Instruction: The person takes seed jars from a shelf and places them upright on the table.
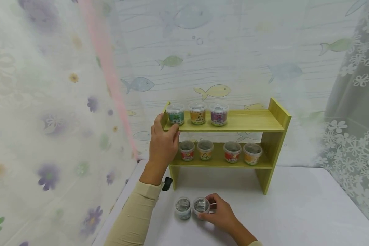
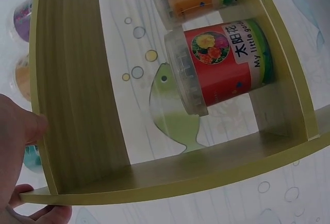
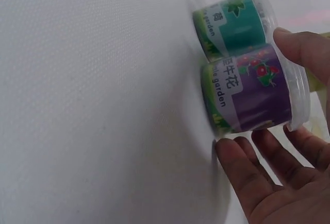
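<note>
A yellow-green two-tier wooden shelf (image 1: 249, 120) stands on the table. At its upper left corner, my left hand (image 1: 163, 141) grips the frame, thumb (image 2: 32, 127) against the upper board's front edge and fingers by the side panel. Just beside that hand sits a teal-labelled lidded cup (image 1: 176, 115) on the top board. Down on the table, my right hand (image 1: 222, 212) holds a purple-labelled cup (image 3: 260, 87) between thumb and fingers. Another teal-labelled cup (image 3: 232, 24) stands right beside the purple one; in the head view mostly their clear lids show.
An orange-labelled cup (image 1: 197, 113) and a purple-labelled cup (image 1: 219, 114) also stand on the top board. Below are red-labelled cups (image 1: 232, 152) and orange-labelled cups (image 1: 252, 153). A patterned curtain (image 1: 64, 102) hangs at the left, and a fish-print sheet (image 1: 246, 51) hangs behind.
</note>
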The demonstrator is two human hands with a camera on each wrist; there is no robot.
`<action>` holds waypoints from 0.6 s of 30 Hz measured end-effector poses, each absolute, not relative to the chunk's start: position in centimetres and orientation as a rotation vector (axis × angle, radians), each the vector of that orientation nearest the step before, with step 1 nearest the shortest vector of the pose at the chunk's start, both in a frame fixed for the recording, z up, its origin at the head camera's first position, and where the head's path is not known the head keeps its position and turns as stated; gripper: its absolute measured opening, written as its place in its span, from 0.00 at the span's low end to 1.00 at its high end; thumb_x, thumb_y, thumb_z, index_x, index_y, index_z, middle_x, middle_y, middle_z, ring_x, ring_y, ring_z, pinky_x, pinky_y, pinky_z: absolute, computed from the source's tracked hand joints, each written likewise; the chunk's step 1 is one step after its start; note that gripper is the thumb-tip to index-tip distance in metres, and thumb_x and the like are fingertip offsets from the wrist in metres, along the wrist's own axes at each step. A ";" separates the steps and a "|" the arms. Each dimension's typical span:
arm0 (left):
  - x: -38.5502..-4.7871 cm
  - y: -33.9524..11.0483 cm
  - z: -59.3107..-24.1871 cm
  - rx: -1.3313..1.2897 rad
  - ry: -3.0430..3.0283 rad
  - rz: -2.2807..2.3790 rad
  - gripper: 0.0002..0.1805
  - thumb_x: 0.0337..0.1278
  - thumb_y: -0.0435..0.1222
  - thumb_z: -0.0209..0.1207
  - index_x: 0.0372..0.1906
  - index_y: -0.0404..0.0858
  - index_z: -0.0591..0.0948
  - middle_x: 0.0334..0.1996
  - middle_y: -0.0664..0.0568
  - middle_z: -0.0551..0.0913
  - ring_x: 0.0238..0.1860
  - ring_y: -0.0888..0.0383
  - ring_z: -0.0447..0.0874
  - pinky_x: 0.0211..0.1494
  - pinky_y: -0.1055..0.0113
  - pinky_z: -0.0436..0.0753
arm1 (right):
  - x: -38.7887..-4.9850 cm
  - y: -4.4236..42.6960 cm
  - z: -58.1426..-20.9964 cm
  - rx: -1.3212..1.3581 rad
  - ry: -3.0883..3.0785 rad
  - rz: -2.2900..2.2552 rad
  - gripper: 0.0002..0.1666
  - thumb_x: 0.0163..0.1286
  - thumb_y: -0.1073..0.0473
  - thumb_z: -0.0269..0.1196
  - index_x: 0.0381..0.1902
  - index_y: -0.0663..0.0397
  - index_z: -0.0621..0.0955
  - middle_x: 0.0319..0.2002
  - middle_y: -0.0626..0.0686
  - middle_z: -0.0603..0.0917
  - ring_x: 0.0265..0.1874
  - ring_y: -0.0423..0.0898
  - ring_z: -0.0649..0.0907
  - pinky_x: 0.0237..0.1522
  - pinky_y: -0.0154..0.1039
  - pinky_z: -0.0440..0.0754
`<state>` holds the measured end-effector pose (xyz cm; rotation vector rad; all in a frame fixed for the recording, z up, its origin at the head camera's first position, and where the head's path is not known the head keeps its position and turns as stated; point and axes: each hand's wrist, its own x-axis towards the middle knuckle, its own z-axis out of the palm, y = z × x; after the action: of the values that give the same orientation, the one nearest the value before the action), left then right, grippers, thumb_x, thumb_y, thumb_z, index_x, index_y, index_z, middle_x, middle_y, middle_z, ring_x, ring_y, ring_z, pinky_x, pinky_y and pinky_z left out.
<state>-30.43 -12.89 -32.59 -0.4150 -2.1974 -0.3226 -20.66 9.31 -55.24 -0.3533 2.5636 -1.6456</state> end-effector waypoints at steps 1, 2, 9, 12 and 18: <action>-30.5 -12.9 -32.6 -0.414 -2.197 -0.322 0.11 0.76 0.43 0.58 0.53 0.46 0.85 0.76 0.35 0.57 0.58 0.36 0.72 0.47 0.47 0.87 | -20.7 9.3 -55.2 -0.353 2.567 -1.638 0.41 0.51 0.47 0.83 0.57 0.55 0.76 0.52 0.55 0.83 0.49 0.49 0.85 0.42 0.33 0.85; -30.5 -12.9 -32.6 -0.412 -2.197 -0.323 0.11 0.76 0.43 0.58 0.53 0.46 0.85 0.76 0.35 0.57 0.58 0.36 0.72 0.47 0.47 0.87 | -20.8 9.3 -55.1 -0.354 2.572 -1.631 0.42 0.51 0.46 0.83 0.57 0.55 0.76 0.53 0.55 0.83 0.49 0.50 0.85 0.42 0.33 0.85; -30.6 -12.9 -32.5 -0.421 -2.177 -0.337 0.10 0.75 0.42 0.59 0.53 0.46 0.85 0.75 0.35 0.58 0.57 0.36 0.72 0.47 0.47 0.86 | -21.2 9.8 -54.2 -0.393 2.618 -1.597 0.49 0.51 0.42 0.82 0.64 0.58 0.74 0.58 0.56 0.82 0.56 0.56 0.84 0.45 0.43 0.87; -30.6 -12.9 -32.6 -0.430 -2.174 -0.340 0.10 0.75 0.42 0.59 0.53 0.46 0.85 0.75 0.34 0.58 0.56 0.36 0.72 0.47 0.47 0.86 | -21.2 10.1 -53.5 -0.395 2.634 -1.581 0.48 0.51 0.42 0.82 0.64 0.56 0.75 0.59 0.57 0.82 0.58 0.58 0.82 0.47 0.46 0.87; -30.6 -12.9 -32.7 -0.431 -2.169 -0.343 0.11 0.75 0.42 0.59 0.53 0.45 0.86 0.75 0.34 0.59 0.57 0.36 0.72 0.47 0.47 0.86 | -21.2 10.5 -51.7 -0.415 2.659 -1.565 0.42 0.55 0.43 0.81 0.63 0.50 0.77 0.61 0.56 0.82 0.61 0.59 0.80 0.51 0.53 0.85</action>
<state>-30.62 -12.92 -32.72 -0.4313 -2.1689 -0.3431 -21.23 10.50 -51.67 -0.4155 2.6587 -1.5646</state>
